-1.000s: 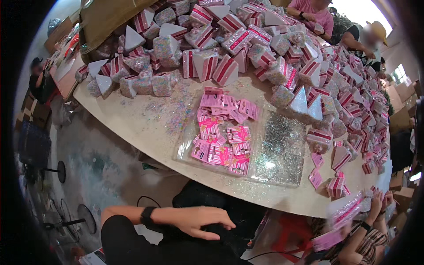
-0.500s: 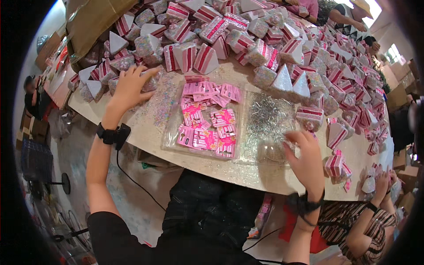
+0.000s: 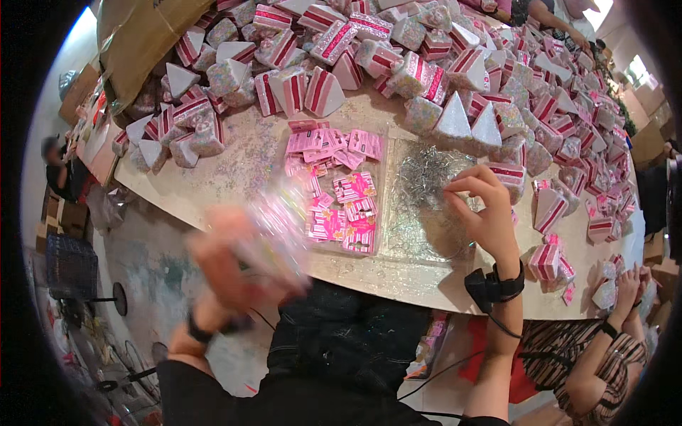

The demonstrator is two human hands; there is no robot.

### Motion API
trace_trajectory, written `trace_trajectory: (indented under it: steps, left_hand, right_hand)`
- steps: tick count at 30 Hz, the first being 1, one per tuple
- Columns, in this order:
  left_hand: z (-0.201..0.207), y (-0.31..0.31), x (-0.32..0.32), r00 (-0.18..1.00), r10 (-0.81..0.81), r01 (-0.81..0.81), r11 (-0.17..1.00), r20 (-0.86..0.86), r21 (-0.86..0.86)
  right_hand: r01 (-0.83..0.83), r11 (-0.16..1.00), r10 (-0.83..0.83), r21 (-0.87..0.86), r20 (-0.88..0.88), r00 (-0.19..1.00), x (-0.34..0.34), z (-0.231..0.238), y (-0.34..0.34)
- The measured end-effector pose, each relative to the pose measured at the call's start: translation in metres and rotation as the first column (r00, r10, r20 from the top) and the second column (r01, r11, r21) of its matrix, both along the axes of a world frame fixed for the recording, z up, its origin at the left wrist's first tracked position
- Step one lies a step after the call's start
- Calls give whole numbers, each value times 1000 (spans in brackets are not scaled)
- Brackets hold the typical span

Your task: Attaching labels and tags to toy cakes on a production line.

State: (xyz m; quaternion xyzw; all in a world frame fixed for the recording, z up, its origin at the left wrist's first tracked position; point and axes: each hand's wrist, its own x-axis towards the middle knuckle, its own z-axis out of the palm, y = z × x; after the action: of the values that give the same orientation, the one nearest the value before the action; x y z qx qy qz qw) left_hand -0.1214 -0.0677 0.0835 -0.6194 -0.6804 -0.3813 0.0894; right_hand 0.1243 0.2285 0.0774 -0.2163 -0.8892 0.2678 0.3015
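My left hand (image 3: 224, 255), smeared by motion, is closed on a glittery toy cake slice (image 3: 277, 231) above the table's near edge. The slice is blurred too, with pale speckled sides. My right hand (image 3: 490, 216) hovers over the clear tray's right compartment, which holds a heap of small silver metal pins (image 3: 426, 174). Its thumb and index finger come together in a pinch; whatever is between them is too small to make out. Pink printed tags (image 3: 355, 188) fill the tray's left compartment, partly behind the blurred slice.
Many pink-and-white cake slices (image 3: 334, 42) are piled across the back and right of the table. A cardboard box (image 3: 142, 50) stands at the back left. Loose glitter (image 3: 245, 153) lies left of the tray. Another person's hands (image 3: 629, 295) work at the right.
My left hand has picked up a cake slice from the left pile and brought it toward me. My right hand has moved up slightly over the pins, its fingers drawn into a pinch.
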Motion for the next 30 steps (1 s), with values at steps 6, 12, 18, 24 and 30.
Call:
trace_trajectory:
  steps: [6, 12, 18, 24, 30]
  left_hand:
    - [-66, 57, 149, 817, -485, 473, 873, 314, 118]
    - [-53, 97, 135, 901, -318, 350, 935, 297, -60]
    - [-41, 74, 140, 897, -352, 393, 912, 267, -118]
    - [-27, 64, 106, 964, -230, 221, 972, 133, 82]
    - [4, 75, 45, 935, 315, -346, 910, -160, -228]
  right_hand:
    - [-235, 819, -58, -523, -483, 874, 3, -10, 11]
    - [-340, 658, -158, -672, -565, 810, 4, -18, 24]
    - [-76, 890, -117, -450, -386, 915, 0, -6, 17]
    - [-198, 679, -142, -707, -391, 909, 5, -17, 5]
    - [-206, 764, -69, -612, -394, 917, 2, -21, 10]
